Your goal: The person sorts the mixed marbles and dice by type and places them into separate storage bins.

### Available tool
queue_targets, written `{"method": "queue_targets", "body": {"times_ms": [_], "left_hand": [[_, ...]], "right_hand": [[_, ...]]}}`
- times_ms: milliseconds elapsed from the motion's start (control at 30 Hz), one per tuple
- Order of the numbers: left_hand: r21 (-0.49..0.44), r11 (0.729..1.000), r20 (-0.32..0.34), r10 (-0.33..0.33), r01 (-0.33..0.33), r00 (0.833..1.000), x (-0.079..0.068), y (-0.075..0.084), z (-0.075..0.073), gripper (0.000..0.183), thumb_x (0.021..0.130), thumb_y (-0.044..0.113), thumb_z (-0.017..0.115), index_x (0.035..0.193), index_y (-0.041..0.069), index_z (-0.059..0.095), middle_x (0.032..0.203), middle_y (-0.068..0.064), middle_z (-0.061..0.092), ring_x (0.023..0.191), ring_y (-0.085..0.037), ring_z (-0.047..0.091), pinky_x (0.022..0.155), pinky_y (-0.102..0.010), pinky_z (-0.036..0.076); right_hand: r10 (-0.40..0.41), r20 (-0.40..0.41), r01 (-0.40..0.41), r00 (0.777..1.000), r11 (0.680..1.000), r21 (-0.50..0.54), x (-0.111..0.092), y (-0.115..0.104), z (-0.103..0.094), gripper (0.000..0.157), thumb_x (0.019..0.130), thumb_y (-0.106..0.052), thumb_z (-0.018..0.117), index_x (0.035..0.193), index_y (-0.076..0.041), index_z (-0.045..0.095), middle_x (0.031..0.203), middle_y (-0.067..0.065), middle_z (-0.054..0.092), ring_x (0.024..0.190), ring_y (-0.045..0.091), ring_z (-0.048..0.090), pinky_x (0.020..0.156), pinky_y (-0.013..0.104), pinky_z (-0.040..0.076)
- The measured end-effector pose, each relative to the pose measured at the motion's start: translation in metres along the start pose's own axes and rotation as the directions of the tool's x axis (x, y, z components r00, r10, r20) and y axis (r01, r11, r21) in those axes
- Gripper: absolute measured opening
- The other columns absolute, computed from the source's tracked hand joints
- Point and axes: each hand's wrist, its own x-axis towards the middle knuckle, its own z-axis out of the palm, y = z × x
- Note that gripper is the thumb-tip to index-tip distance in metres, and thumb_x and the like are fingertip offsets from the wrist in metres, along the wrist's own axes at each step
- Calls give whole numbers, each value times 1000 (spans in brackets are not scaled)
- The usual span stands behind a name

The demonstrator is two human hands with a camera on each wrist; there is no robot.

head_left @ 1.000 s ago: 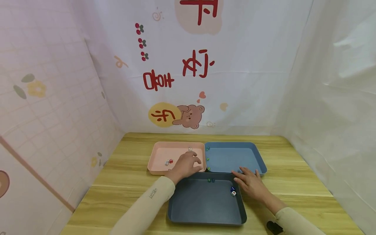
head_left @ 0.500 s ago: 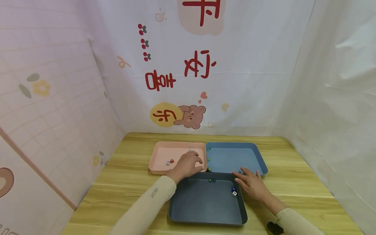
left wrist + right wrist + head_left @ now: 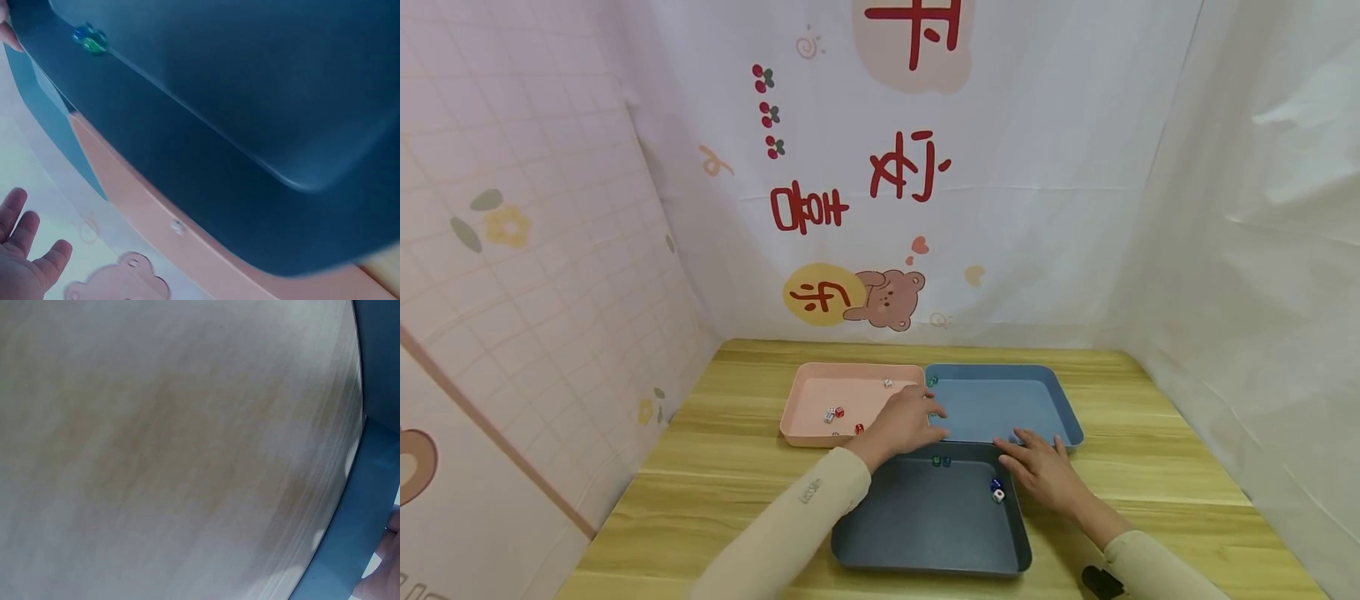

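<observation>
My left hand [image 3: 910,421] hovers where the pink tray [image 3: 805,383] meets the blue tray [image 3: 1000,404], fingers spread and apart in the left wrist view, nothing between them. A red die [image 3: 859,429] lies by that wrist in the pink tray, with another red die [image 3: 839,412], a white die [image 3: 888,383] and others. Green dice [image 3: 932,380] sit along the blue tray's left wall, partly hidden by the hand. My right hand [image 3: 1041,471] rests with extended fingers at the corner of the dark tray [image 3: 925,525]. Inside it are a blue die [image 3: 996,484], a white die [image 3: 998,496] and a green die [image 3: 937,461].
The trays stand close together on a wood-grain table [image 3: 1150,450]. A printed cloth [image 3: 1037,208] hangs behind and at both sides. A small black object [image 3: 1102,582] lies under the right forearm.
My left hand has moved right, from over the pink tray to the blue tray's left edge. A red die now shows near where it was. The right hand has stayed put.
</observation>
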Motion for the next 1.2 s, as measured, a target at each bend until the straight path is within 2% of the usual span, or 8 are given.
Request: {"method": "queue_targets", "body": {"times_ms": [200,300,533,800,1200], "left_hand": [[19,1000,60,12,-14,998,9,27,7,28,92,45,69,114,29,75,144,-3,50,135,-23,43,110,-44,38],[26,999,75,44,-46,996,11,38,13,27,92,45,69,113,29,75,144,-3,51,136,-23,42,110,-45,36],[103,988,104,107,-118,989,11,53,30,28,91,49,69,112,32,75,142,-1,52,136,-21,42,112,-43,34],[179,973,138,123,-147,983,9,61,48,29,89,50,70,113,34,74,143,-2,50,138,-20,38,112,-44,33],[207,970,138,97,-124,986,10,58,63,28,88,49,72,112,35,75,146,-5,48,141,-23,35,113,-45,31]], "right_hand": [[4,4,-4,1000,1000,-8,-1,4,0,40,102,-35,55,136,-15,63,141,26,51,133,48,42,100,80,17],[2,-1,-2,1000,1000,-14,-1,5,0,40,102,-35,55,136,-15,63,140,26,52,132,48,43,100,80,18],[-16,-9,16,1000,1000,-5,-2,8,0,40,101,-34,57,135,-15,64,140,27,51,132,48,43,99,81,18],[-32,-13,32,999,999,3,-1,13,3,39,102,-34,56,136,-16,64,140,27,52,131,48,43,99,81,17],[-69,-4,69,998,998,15,2,11,0,38,102,-31,56,135,-15,64,142,26,50,132,48,42,100,81,17]]}}
